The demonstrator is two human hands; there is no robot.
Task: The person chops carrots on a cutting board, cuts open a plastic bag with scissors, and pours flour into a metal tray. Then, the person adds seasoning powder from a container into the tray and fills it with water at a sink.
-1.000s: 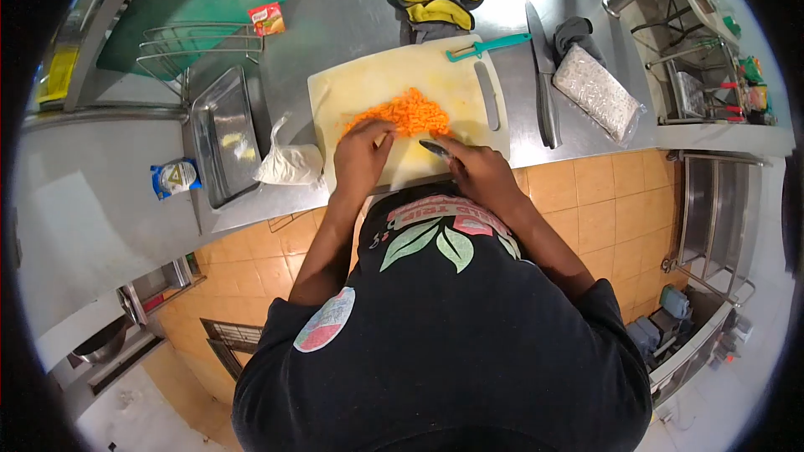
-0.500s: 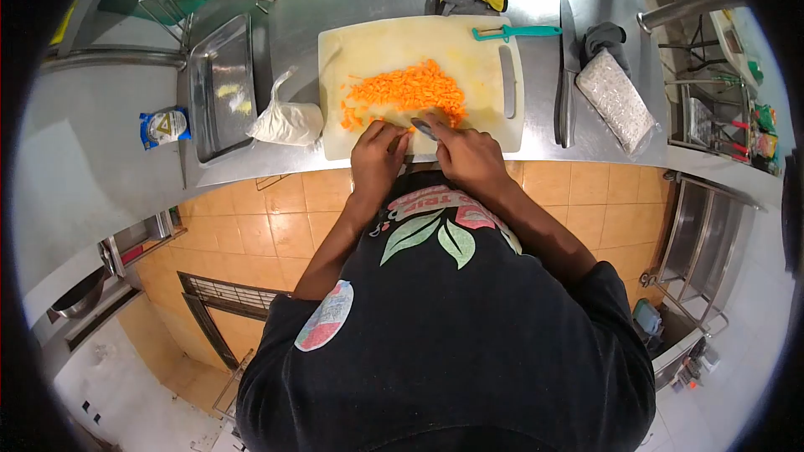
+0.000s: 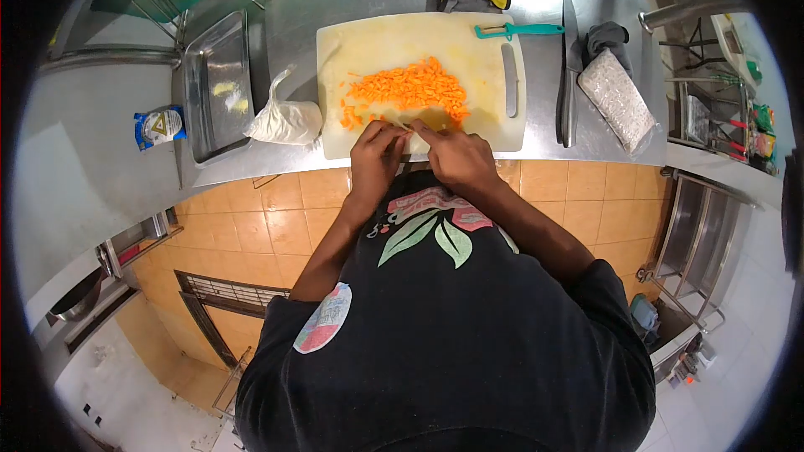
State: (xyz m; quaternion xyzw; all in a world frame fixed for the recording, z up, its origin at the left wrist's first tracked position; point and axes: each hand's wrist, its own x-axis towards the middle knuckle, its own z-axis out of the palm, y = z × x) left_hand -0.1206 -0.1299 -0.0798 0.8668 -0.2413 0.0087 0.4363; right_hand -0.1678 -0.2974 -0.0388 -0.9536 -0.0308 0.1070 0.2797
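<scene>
Head view: where's the diced carrot (image 3: 410, 85)?
— Upper centre, on the white cutting board (image 3: 377, 38). Right hand (image 3: 462, 157) grips a small knife (image 3: 403, 126); left hand (image 3: 377, 156) curls beside it, grasp I can't tell.

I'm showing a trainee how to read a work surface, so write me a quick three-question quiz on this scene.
1. What colour are the chopped pieces on the cutting board?
A) Green
B) Orange
C) Purple

2. True or false: the large knife lies off the cutting board.

3. Which of the person's hands is nearer the tied bag?

Key: 1. B; 2. true; 3. the left hand.
</scene>
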